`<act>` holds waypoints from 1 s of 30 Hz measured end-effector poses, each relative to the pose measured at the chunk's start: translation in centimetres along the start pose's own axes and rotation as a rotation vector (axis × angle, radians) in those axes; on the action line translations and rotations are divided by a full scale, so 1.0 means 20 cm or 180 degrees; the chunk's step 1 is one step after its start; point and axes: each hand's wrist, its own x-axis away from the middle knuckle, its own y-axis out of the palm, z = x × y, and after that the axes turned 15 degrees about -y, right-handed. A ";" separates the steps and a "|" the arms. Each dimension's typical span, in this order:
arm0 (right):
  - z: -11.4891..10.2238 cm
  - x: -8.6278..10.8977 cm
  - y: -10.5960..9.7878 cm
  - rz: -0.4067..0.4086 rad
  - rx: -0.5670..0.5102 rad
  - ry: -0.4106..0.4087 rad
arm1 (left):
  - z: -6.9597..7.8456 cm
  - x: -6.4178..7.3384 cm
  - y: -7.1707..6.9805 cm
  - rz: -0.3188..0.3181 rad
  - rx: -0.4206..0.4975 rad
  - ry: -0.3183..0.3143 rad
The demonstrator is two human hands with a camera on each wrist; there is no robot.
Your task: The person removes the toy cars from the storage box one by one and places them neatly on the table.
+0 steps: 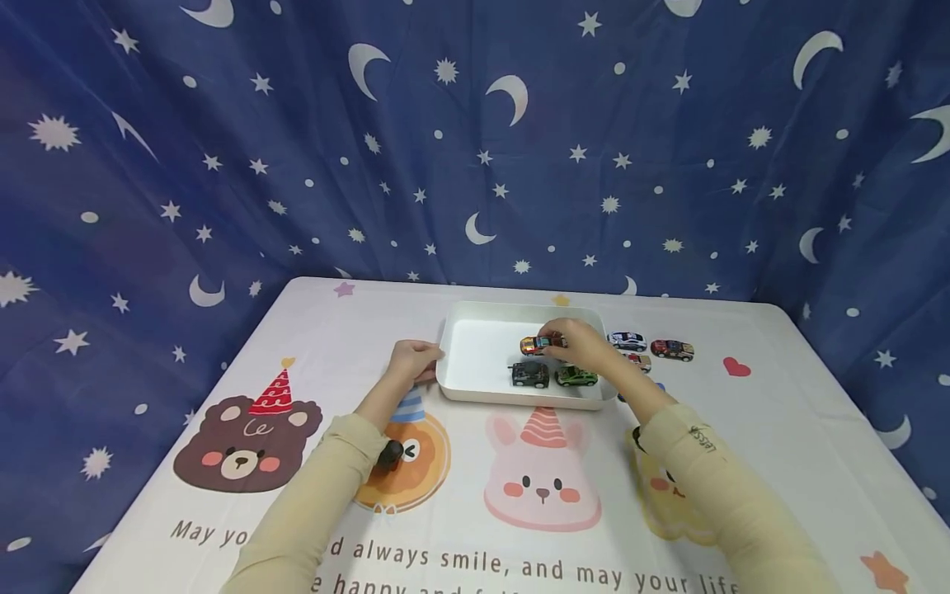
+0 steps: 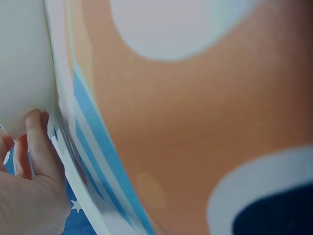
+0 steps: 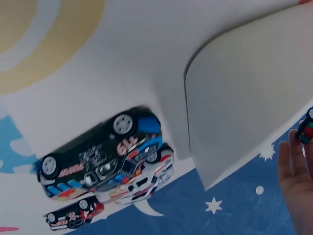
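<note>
A white tray (image 1: 475, 395) lies on the table, and my left hand (image 1: 416, 363) pinches its left rim. In the left wrist view, the fingers of that hand (image 2: 36, 176) curl at the edge of the tray (image 2: 24, 63). My right hand (image 1: 586, 344) grips a yellow-orange toy car (image 1: 531, 346) over the tray's right half. A black toy car (image 1: 530, 375) and a green toy car (image 1: 576, 377) sit inside, just below that hand. In the right wrist view, only part of the held car (image 3: 306, 133) shows at the fingertips.
Right of the tray stand a white toy car (image 1: 627, 340), a red-and-black toy car (image 1: 672, 350) and a tan-and-red one (image 1: 640, 361). A black-and-blue toy car (image 3: 98, 156) appears large in the right wrist view. A blue star-patterned curtain (image 1: 475, 165) hangs behind the table.
</note>
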 end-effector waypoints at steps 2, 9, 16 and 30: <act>0.00 0.02 -0.03 0.0019 0.0015 -0.0016 | 0.01 0.00 0.00 -0.0015 -0.0019 -0.0004; 0.01 0.09 -0.08 0.0068 0.0031 0.0057 | 0.00 0.01 0.01 -0.0027 0.0013 0.0001; 0.04 0.15 -0.10 0.0068 0.0082 0.0101 | -0.02 -0.01 0.03 0.0014 -0.0033 0.0012; 0.03 0.28 -0.17 0.0131 0.0187 0.0180 | 0.00 0.00 0.02 0.0058 -0.0069 0.0097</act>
